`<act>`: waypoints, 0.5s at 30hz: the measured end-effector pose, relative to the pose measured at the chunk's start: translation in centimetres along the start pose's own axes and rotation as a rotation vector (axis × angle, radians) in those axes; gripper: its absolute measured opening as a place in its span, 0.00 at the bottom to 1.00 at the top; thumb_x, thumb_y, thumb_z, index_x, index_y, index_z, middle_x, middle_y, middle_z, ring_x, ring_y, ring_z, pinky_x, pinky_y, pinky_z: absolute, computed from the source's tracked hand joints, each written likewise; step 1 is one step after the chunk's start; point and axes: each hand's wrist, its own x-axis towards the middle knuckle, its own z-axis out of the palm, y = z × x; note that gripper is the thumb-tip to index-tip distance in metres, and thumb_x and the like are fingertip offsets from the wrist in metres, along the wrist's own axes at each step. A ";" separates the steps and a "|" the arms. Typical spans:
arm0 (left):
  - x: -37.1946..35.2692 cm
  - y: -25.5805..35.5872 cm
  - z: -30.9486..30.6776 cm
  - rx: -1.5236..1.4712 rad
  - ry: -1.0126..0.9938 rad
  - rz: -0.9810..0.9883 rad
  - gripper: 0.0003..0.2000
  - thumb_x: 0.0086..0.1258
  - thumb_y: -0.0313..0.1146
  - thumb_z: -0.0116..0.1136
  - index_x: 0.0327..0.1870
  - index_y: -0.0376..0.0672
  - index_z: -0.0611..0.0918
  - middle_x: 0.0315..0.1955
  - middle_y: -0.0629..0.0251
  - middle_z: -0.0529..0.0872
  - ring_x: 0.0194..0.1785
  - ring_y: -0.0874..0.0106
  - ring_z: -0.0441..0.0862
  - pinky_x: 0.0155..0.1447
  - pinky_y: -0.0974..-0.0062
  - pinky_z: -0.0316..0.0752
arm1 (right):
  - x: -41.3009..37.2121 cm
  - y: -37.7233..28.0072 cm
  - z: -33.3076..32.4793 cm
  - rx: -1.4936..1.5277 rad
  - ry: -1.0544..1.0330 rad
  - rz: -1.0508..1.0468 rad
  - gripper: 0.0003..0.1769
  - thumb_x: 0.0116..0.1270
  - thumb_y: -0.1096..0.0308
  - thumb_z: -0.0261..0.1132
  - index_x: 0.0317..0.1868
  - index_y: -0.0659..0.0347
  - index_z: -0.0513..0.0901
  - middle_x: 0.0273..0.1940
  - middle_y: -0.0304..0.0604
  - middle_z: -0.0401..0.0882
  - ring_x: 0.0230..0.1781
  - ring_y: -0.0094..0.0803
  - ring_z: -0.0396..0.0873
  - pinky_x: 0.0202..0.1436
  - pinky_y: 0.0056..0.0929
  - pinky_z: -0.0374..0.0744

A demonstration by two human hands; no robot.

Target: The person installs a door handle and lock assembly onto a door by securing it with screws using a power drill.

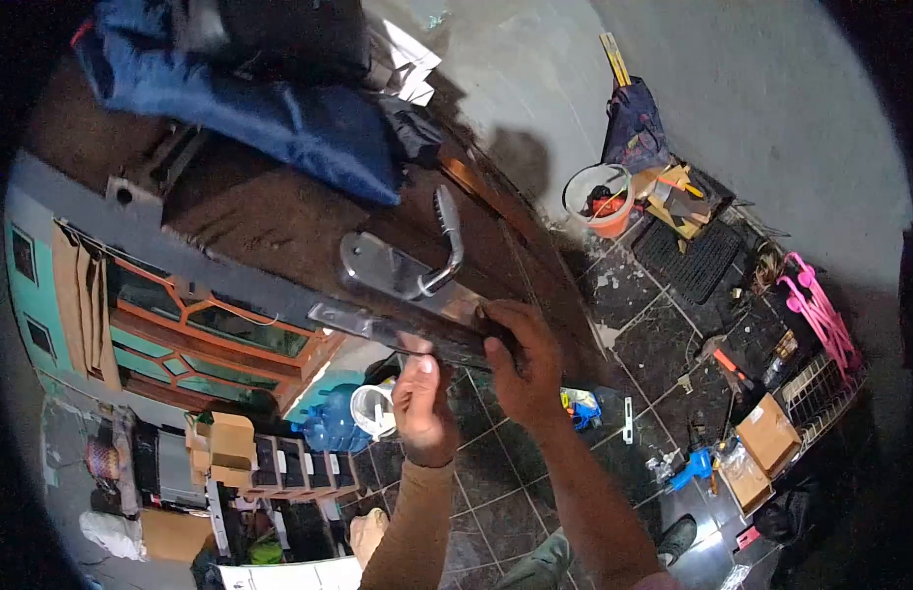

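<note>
A brown door lies slantwise across the head view, its narrow edge towards me. On its face sits a silver door handle (447,236) with a long backplate (373,261). A shiny metal lock faceplate (353,322) runs along the door edge below it. My left hand (424,408) is closed, its thumb tip against the lower part of the faceplate and its fingers curled; whatever they hold is hidden. Around the lower end of the backplate, my right hand (525,364) is closed, fingers on the door face and thumb at the edge.
Blue cloth (260,118) hangs over the door. A white bucket (599,202) with items stands by the wall, near a black mat (688,258). On the tiled floor lie a blue tool (691,469), a cardboard box (768,436) and a pink frame (821,315). Blue water jugs (334,421) stand lower left.
</note>
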 end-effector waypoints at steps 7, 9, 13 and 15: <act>-1.9 -3.2 1.7 -0.120 -0.051 0.018 0.25 0.74 0.24 0.51 0.72 0.30 0.66 0.70 0.55 0.71 0.72 0.68 0.67 0.74 0.67 0.62 | 0.1 0.2 -1.4 -0.043 -0.037 -0.077 0.25 0.66 0.62 0.67 0.59 0.68 0.76 0.52 0.54 0.78 0.53 0.47 0.78 0.57 0.41 0.76; -2.2 -4.4 2.0 -0.166 -0.036 -0.037 0.27 0.73 0.23 0.51 0.74 0.32 0.64 0.72 0.56 0.69 0.74 0.68 0.65 0.74 0.67 0.61 | 0.2 -0.7 -1.3 -0.132 -0.074 -0.031 0.31 0.61 0.62 0.70 0.61 0.68 0.74 0.52 0.55 0.77 0.52 0.48 0.78 0.57 0.40 0.76; -1.3 -4.3 1.1 -0.428 -0.149 -0.151 0.35 0.63 0.20 0.52 0.76 0.36 0.61 0.73 0.59 0.67 0.77 0.70 0.60 0.73 0.72 0.60 | -0.1 -1.6 -1.0 -0.364 -0.116 -0.107 0.42 0.54 0.65 0.75 0.67 0.69 0.67 0.55 0.58 0.72 0.56 0.53 0.75 0.61 0.44 0.73; -1.1 -4.3 0.8 -0.590 -0.146 -0.289 0.38 0.57 0.21 0.52 0.74 0.38 0.60 0.70 0.62 0.71 0.74 0.71 0.64 0.68 0.76 0.64 | -0.4 -2.1 -0.7 -0.516 -0.122 -0.086 0.49 0.51 0.65 0.79 0.68 0.71 0.62 0.55 0.60 0.70 0.57 0.55 0.72 0.62 0.47 0.70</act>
